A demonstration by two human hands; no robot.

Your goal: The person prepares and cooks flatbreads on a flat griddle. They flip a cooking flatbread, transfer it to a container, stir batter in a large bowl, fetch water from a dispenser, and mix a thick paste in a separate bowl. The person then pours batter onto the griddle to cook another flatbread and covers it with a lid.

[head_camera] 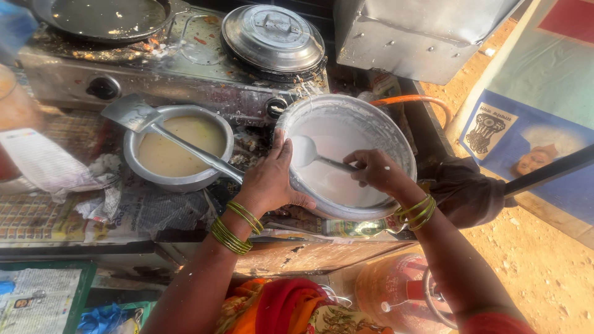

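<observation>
You are mid-scoop in the batter tub [396, 145] right of the stove [185, 80]: your left hand [269, 182] grips its near rim, your right hand [374, 170] pinches the ladle [304, 151], so next lift it level, I judge.

Newspaper-covered counter [154, 216] carries a stove [179, 74], bowl [177, 148] and white bucket [346, 154].

Both hands' fingers [284, 151] seemingly curled.

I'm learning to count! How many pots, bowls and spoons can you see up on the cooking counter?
Bowls: 2, the batter bowl and the yellow-mix bowl
Spoons and spatulas: 2, the ladle and the spatula
Pans: 1, the frying pan
Lidded pots: 1
Total: 6
</observation>
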